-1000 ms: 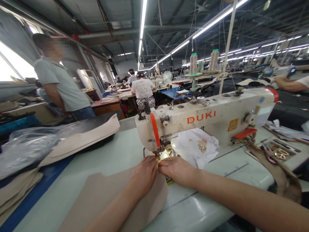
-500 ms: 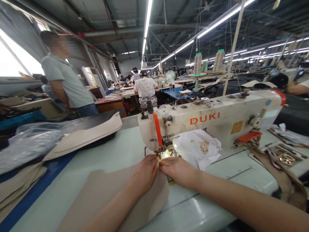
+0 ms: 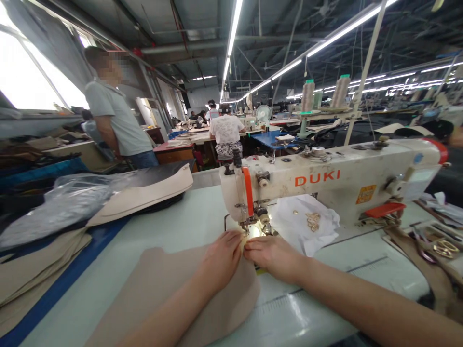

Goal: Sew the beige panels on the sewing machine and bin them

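A large beige material panel point(image 3: 173, 294) lies flat on the sewing table, its upper right corner at the needle of a white sewing machine point(image 3: 282, 185). My left hand point(image 3: 222, 260) rests over that corner, its fingers together and closed on the panel close under the presser foot point(image 3: 246, 227). From the right, my right hand point(image 3: 275, 255) meets it, thumb and fingers pinched on the panel's edge. Both sets of fingertips nearly touch, and they hide the spot where the panel passes under the needle. The machine's lamp lights this spot.
White paper point(image 3: 289, 219) bearing small gold metal rings point(image 3: 313, 221) lies behind my right hand. Beige pieces point(image 3: 144, 195) and a clear plastic bag point(image 3: 72, 207) are stacked left. A tray point(image 3: 448, 260) with metal buckles stands right. A person point(image 3: 119, 115) stands at left; another sits ahead.
The whole view has shifted, so the machine and table appear farther right. Both hands keep their place at the needle, with little visible movement of the panel.
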Demonstrator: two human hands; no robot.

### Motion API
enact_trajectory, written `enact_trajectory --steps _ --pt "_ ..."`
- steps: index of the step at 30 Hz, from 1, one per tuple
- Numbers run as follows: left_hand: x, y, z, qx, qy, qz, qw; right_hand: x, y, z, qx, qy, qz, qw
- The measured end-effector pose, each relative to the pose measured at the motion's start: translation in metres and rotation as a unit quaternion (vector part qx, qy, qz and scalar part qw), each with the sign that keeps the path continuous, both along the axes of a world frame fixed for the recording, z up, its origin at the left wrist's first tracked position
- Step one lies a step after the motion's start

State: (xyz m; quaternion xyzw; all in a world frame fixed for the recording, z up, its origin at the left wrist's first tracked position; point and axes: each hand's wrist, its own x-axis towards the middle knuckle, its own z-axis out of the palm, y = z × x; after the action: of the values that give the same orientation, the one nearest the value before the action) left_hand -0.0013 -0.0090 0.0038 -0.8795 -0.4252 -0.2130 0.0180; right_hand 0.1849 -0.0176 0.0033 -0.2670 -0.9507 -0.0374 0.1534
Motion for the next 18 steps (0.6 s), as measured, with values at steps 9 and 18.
enact_trajectory --steps 9,18 --pt "-0.020 -0.059 0.012 -0.086 0.000 0.072 0.994 -0.004 -0.016 -0.005 0.080 0.076 0.060 0.992" --pt "-0.071 -0.146 0.009 -0.196 0.108 0.033 0.974 0.004 -0.025 -0.004 0.067 0.145 0.005 0.987"
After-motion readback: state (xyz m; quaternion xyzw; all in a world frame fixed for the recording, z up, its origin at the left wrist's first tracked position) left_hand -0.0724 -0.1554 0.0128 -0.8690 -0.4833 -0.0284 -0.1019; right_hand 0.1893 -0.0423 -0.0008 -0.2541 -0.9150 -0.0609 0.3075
